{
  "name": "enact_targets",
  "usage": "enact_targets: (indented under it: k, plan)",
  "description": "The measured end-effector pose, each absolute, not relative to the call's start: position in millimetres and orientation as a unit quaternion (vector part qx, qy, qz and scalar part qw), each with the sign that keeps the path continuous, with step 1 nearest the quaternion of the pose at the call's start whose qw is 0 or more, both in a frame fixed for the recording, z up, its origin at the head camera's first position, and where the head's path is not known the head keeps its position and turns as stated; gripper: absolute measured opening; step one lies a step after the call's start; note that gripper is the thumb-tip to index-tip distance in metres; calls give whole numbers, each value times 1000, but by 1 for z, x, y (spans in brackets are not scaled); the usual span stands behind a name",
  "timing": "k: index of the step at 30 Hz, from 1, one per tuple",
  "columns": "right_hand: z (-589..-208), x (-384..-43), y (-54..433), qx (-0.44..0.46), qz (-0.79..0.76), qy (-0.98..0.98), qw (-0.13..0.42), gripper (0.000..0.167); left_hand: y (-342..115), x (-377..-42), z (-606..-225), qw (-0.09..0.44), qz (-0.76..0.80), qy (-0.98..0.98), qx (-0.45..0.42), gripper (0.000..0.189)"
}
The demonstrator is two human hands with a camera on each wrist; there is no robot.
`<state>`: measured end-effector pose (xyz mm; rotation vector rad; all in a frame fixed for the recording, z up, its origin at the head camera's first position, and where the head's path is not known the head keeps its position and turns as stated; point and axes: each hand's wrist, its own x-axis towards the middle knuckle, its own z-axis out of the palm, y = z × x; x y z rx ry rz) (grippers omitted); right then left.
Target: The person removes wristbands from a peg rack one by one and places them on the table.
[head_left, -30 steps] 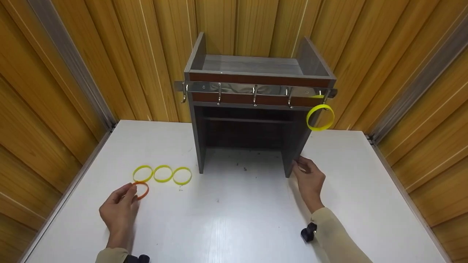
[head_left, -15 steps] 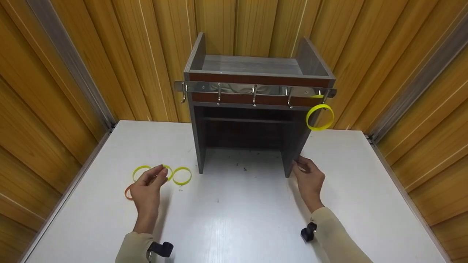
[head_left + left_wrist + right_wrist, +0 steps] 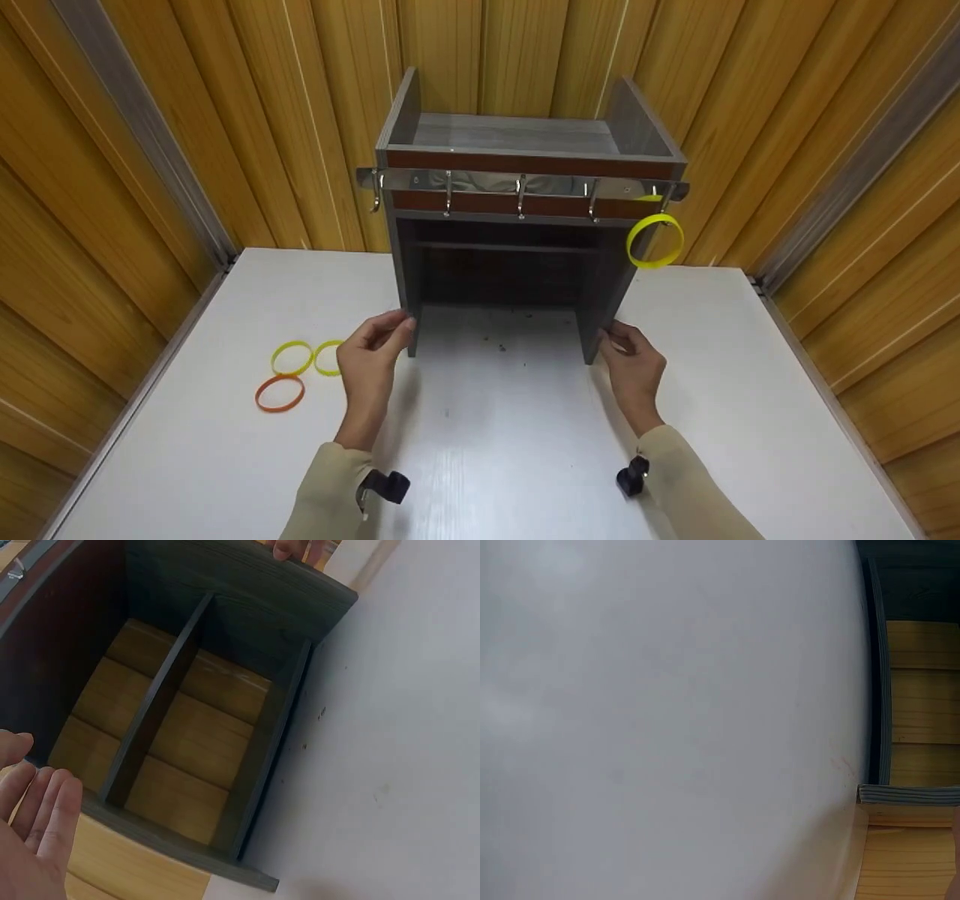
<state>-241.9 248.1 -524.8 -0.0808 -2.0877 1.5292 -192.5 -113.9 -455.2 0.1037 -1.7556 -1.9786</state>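
Observation:
A grey shelf unit (image 3: 531,160) with dark red-brown boards stands on the white table. At the front edge of its left side panel (image 3: 405,292) is my left hand (image 3: 366,375); in the left wrist view its fingers (image 3: 58,821) are extended, thumb apart from them. My right hand (image 3: 636,371) grips the lower front edge of the right side panel (image 3: 600,330). A yellow wristband (image 3: 655,265) hangs from the rightmost hook. On the table lie an orange wristband (image 3: 279,410) and yellow ones (image 3: 274,361); my left hand hides part of that row.
A shiny metal hook rail (image 3: 480,182) runs across the unit's front and sticks out slightly at both ends. Wood-patterned walls (image 3: 330,135) stand behind and at both sides. Small dark specks (image 3: 502,347) dot the table under the unit.
My left hand has let go of the orange wristband, which now lies flat below the yellow ones, and has moved right to the unit's left panel. The right hand has stayed put.

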Motion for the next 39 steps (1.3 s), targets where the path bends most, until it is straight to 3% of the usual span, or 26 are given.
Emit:
enact_targets:
  k: [16, 26, 39]
  plan:
    - [-526, -243, 250, -15, 576, -767, 281, 19, -70, -210, -424, 231, -736, -634, -61, 20]
    - [-504, -228, 237, -12, 568, -774, 279, 18, -47, -222, -404, 224, -733, -634, -105, 19]
    - [-528, -244, 250, -13, 568, -772, 285, 18, -18, -234, -380, 202, -726, -640, -151, 19]
